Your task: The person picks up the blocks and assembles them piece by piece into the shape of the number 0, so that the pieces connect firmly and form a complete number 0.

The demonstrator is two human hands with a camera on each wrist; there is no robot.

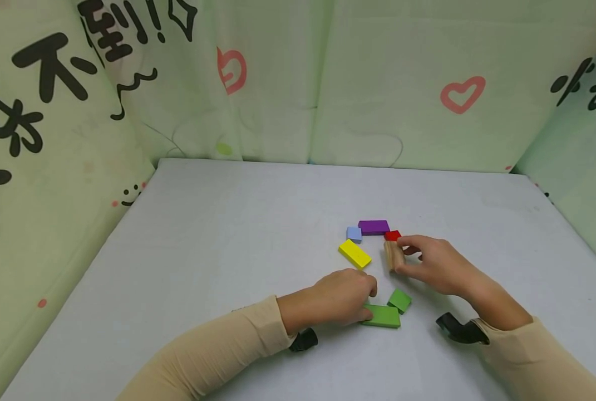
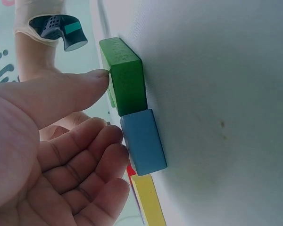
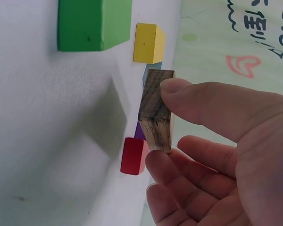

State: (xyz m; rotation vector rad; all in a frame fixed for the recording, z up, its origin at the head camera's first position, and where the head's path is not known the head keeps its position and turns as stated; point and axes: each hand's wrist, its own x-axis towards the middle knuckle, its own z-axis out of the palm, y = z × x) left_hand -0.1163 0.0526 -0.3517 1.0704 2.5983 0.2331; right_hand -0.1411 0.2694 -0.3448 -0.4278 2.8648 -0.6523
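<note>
My right hand (image 1: 435,262) pinches a plain wooden block (image 1: 390,256) between thumb and fingers, and the right wrist view shows the wooden block (image 3: 155,103) tilted above the table. A red block (image 1: 392,235) sits just beyond it. My left hand (image 1: 340,295) has its thumb against a long green block (image 1: 384,316). In the left wrist view the fingers lie loosely bent beside a blue block (image 2: 144,141), which the hand hides in the head view. This blue block meets the end of the green block (image 2: 127,80).
A smaller green block (image 1: 399,301) touches the long green one's corner. Yellow (image 1: 355,254), light blue (image 1: 354,234) and purple (image 1: 373,227) blocks continue the rough ring. All stand on a white table (image 1: 202,234), with a printed pale green curtain (image 1: 378,83) around it.
</note>
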